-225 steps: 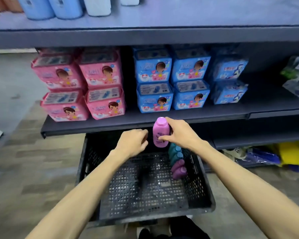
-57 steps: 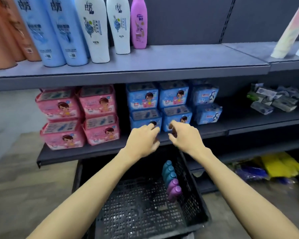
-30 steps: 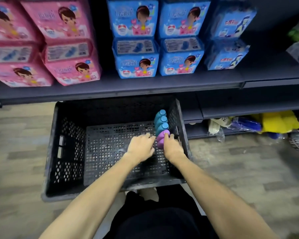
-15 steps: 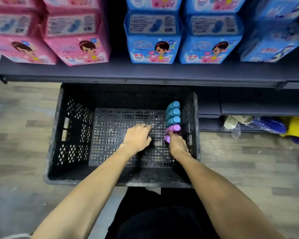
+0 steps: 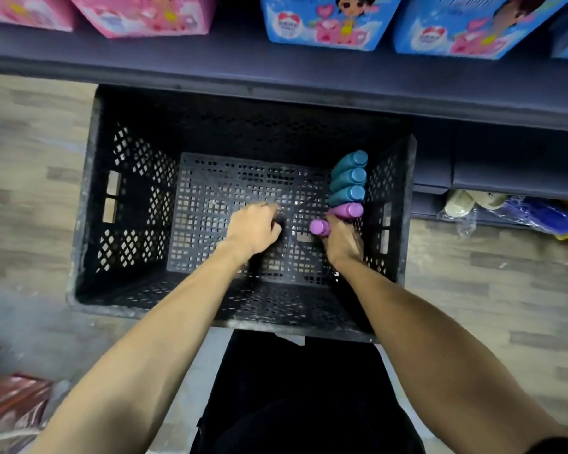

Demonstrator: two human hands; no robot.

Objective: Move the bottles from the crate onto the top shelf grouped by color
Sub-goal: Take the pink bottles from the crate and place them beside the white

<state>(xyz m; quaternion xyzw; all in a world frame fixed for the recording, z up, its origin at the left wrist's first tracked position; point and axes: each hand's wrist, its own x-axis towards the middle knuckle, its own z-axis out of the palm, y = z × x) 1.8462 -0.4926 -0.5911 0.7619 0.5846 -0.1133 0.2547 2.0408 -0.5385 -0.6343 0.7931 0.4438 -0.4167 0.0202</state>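
a purple plastic bottle (image 5: pixel 319 227) is gripped by the right hand (image 5: pixel 343 242) near the right wall of the black perforated plastic crate (image 5: pixel 132 198), beside a second purple bottle (image 5: pixel 348 210) and three teal bottles (image 5: pixel 348 176). the left hand (image 5: pixel 253 229) is loosely curled above the crate floor, with nothing held.

**Crate: left and centre open, right side crowded**

The crate (image 5: pixel 91 198) is open on top. Its mesh floor is bare across the left and centre of the frame, so there is a wide lane in over the near rim.
The right side is tight: teal bottles (image 5: pixel 348 176) and a purple bottle (image 5: pixel 346 210) stand packed in a row along the right wall, touching each other.
The right hand (image 5: pixel 343 239) grips a second purple bottle (image 5: pixel 320 227) just inboard of the row.
The left hand (image 5: pixel 253 229) is mid-floor, loosely curled, near it.
The shelf (image 5: pixel 309 73) edge runs over the far rim.
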